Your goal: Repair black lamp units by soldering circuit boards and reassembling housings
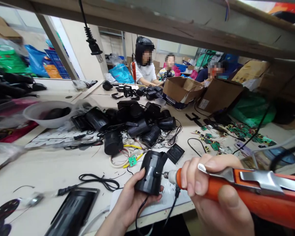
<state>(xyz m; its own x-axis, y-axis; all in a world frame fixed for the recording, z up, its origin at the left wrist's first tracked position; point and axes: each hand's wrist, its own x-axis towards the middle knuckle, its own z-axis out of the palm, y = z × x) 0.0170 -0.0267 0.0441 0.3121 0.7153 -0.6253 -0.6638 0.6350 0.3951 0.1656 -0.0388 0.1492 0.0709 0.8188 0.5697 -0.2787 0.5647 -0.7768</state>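
My left hand (130, 196) is closed around a black cylindrical housing (148, 172), tilted a little, with a bracket on its right side and a black cable hanging below. In my right hand (211, 186) lies an orange electric screwdriver (263, 196) with a metal lever along its top. Its bit points left and meets the side of the housing near the bracket; whether it sits in a screw is too small to tell. A square black part (175, 152) lies just behind the housing. Close by on the left are a small green circuit board (132, 160) and yellow wires.
Many black housings (137, 126) are piled mid-table, beside a white bowl (49, 113). Circuit boards (212, 144) lie scattered right. An open cardboard box (180, 91) stands farther back, with people beyond. A plug (94, 47) hangs from the overhead beam. A larger black casing (72, 213) lies front left.
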